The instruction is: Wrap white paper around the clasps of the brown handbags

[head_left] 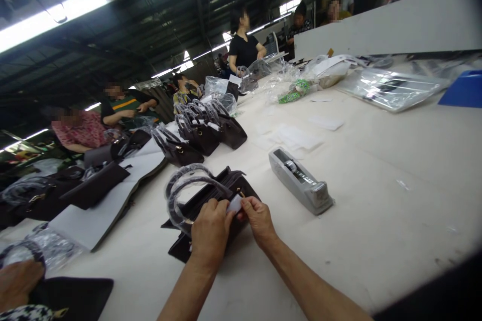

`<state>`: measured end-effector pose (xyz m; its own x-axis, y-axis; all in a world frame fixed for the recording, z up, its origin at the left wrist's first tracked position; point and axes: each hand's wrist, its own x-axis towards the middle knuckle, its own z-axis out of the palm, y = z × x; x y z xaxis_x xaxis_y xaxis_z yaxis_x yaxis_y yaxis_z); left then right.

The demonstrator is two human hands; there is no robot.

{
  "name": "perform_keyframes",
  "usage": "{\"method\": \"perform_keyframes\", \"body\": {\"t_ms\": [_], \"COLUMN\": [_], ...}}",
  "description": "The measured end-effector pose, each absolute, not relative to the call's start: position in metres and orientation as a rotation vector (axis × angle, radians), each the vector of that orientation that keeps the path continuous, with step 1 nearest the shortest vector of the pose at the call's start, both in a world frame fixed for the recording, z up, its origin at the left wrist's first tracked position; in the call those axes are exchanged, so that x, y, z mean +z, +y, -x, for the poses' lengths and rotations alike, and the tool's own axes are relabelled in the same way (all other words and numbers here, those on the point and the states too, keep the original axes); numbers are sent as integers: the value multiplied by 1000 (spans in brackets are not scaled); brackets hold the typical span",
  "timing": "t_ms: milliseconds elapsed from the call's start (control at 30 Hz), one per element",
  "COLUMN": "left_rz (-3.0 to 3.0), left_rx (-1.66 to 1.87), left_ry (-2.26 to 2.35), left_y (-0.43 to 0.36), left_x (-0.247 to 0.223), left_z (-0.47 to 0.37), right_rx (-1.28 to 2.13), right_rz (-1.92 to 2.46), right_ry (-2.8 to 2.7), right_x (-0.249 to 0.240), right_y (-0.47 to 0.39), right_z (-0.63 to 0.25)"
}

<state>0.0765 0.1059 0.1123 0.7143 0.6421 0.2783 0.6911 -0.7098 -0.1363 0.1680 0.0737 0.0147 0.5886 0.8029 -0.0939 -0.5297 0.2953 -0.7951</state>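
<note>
A dark brown handbag (203,200) stands on the white table in front of me, its two handles (173,195) wrapped in clear plastic. Both of my hands are at its upper right part, by a gold-coloured metal fitting. Between them is a small white piece (234,204), paper or film. My left hand (211,230) has thumb and fingers closed at the left edge of that piece. The right hand (259,220) pinches its other edge. The fingertips partly cover the piece and the bag behind it.
A grey tape dispenser (301,180) stands to the right of the bag. Several similar handbags (199,135) are lined up behind it. At lower left, another person's hand (18,281) touches a dark bag. White paper sheets (293,135), plastic packaging (391,88) and a blue item (463,90) lie farther back.
</note>
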Motion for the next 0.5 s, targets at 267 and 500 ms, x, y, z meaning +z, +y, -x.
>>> {"method": "perform_keyframes", "body": {"t_ms": [267,500], "left_rz": [2460,2674], "left_rx": [-583,-648], "left_ry": [-1001,-1014], "left_y": [97,112], "left_x": [99,95], "left_z": [-76,-70], "right_rx": [959,963], "right_rz": [830,866], "right_ry": [-398,-425], "right_x": [18,19], "right_y": [67,68], "right_z": [-168,-172]}}
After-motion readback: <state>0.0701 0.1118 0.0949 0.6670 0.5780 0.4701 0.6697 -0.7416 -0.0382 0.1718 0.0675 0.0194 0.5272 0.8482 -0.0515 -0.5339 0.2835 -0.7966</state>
